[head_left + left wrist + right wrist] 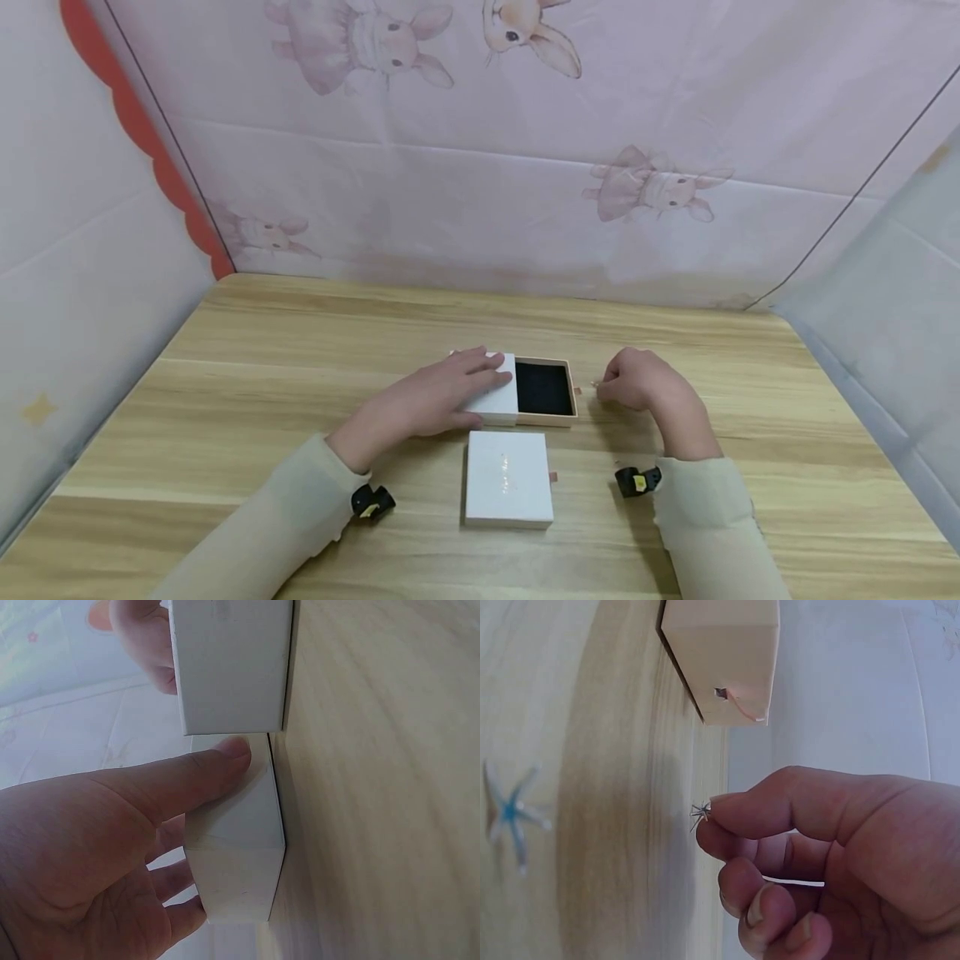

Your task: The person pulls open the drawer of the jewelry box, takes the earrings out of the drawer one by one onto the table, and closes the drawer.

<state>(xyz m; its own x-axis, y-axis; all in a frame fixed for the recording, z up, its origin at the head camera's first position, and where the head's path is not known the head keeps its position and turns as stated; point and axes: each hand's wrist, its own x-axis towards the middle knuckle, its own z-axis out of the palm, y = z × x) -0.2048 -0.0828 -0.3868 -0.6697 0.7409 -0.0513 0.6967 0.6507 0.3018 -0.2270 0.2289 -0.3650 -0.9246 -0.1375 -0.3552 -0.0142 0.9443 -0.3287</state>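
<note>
The left hand lies over a white jewelry box, thumb against its near side and fingers across the top, holding the sleeve. Its drawer is partly slid out to the right and shows a black pad. To the right of the drawer, the right hand pinches a small silvery star-shaped trinket between thumb and index finger, its other fingers curled. On the table lies a starfish-shaped trinket with a blue center, in the right wrist view.
A second white box, closed, with gold lettering and a small ribbon tab, sits just nearer than the first. Both stand on a wooden table. A rabbit-print cloth hangs behind the table.
</note>
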